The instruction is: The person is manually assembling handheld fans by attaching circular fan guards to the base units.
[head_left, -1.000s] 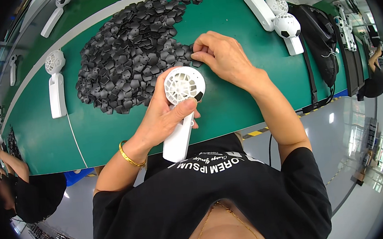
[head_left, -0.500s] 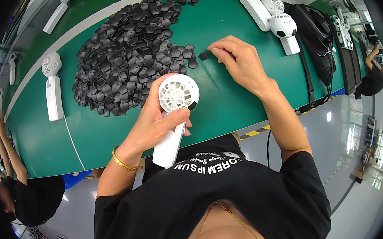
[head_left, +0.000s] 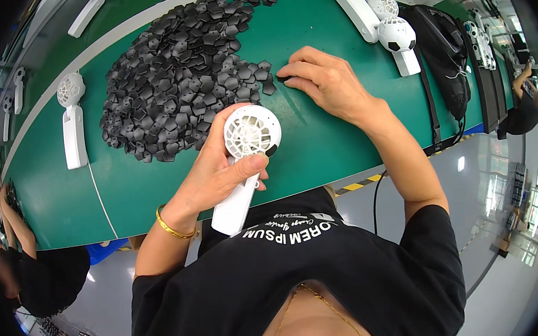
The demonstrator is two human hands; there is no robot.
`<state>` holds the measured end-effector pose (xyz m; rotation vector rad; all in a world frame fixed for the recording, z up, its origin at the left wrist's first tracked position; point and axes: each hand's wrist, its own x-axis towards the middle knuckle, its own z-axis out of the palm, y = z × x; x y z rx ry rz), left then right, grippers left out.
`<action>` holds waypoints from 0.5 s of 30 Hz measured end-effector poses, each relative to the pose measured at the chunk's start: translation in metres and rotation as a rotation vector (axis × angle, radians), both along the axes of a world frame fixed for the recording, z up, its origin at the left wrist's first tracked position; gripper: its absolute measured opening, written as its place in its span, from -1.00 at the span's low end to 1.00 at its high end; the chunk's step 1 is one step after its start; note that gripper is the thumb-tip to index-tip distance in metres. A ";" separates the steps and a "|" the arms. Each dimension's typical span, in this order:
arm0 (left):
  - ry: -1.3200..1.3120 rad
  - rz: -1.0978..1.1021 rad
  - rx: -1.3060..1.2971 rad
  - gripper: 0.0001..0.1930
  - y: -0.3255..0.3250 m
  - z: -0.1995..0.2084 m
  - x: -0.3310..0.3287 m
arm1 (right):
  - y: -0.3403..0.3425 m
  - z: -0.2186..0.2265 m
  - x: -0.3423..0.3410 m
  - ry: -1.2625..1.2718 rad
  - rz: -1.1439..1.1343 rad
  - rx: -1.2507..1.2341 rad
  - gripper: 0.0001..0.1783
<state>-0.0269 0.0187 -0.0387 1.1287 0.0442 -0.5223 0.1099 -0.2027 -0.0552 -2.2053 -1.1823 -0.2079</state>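
Note:
My left hand grips a white handheld fan by the neck, its round grille facing up over the green table. My right hand lies flat on the table to the right of a big heap of small black plastic pieces. Its fingertips press on one black piece at the heap's right edge. A gold bangle sits on my left wrist.
Another white fan lies at the left of the table. Two more white fans and a black bag lie at the right. Other people stand at the far left and far right.
My right hand has slid away from the fan's head to the right edge of the black heap. The fan in my left hand has dropped slightly toward me.

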 end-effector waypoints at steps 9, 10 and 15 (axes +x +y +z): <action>-0.024 0.008 0.022 -0.23 -0.002 -0.002 0.001 | 0.016 0.007 -0.005 -0.136 -0.018 -0.187 -0.87; -0.029 0.010 0.028 -0.23 -0.002 -0.002 0.001 | 0.017 0.008 -0.006 -0.130 -0.016 -0.185 -0.87; -0.039 0.040 0.060 -0.23 -0.006 0.000 -0.001 | 0.015 0.006 -0.006 -0.116 -0.100 -0.201 -0.89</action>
